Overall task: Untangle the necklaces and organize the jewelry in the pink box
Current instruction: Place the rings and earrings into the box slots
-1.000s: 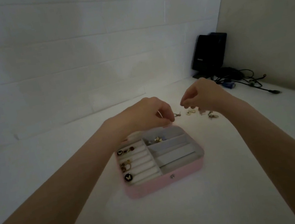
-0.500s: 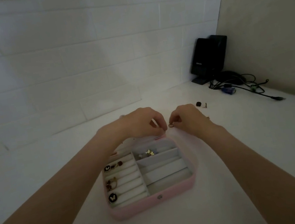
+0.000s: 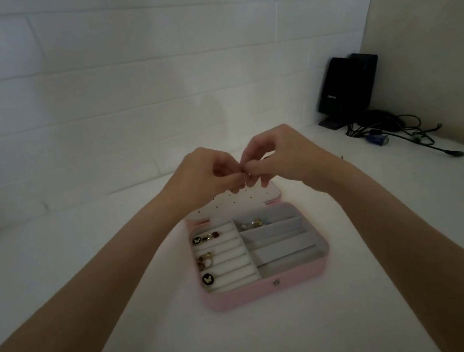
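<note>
While the head view shows the left hand [image 3: 206, 177] and right hand [image 3: 283, 158] meeting fingertip to fingertip above the open lid, both pinch something too small to identify. The pink box [image 3: 255, 251] sits on the counter [image 3: 366, 291] at 6 o'clock from them. A sound approach, judging from this, is working low over the box, so a dropped piece lands in its compartments.

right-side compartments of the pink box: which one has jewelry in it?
The farthest one, next to the lid: it holds a small gold cluster. The three nearer ones look bare grey.
</note>
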`<state>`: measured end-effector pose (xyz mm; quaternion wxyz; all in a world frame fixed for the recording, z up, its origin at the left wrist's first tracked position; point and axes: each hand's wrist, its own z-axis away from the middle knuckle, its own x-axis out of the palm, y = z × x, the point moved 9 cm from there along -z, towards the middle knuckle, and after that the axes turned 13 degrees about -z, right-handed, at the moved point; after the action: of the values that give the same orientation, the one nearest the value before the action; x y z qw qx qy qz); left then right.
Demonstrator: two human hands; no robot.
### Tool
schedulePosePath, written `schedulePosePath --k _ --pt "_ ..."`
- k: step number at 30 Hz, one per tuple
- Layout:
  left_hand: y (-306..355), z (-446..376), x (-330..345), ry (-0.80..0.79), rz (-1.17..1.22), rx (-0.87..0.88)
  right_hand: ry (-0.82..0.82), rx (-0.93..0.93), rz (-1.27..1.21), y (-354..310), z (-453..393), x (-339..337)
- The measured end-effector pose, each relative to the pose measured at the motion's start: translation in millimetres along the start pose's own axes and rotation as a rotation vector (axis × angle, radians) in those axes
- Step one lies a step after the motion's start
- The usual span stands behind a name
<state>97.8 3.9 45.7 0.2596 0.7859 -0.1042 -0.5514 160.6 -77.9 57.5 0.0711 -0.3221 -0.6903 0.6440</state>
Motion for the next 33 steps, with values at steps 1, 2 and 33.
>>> schedulePosePath --k 1,2,33 --pt "-5.6 6.3 -3.2 -0.003 0.068 -0.028 -0.01 0.016 -0.073 1.0 0.9 5.6" --pt "-10.5 12.5 -4.9 -0.014 0.129 -0.054 -0.018 0.039 -0.147 3.6 1.9 10.4" --pt "-11.0 30.1 10.3 -0.192 0.241 -0.144 0.103 -0.057 -0.047 2.7 21.5 -20.0"
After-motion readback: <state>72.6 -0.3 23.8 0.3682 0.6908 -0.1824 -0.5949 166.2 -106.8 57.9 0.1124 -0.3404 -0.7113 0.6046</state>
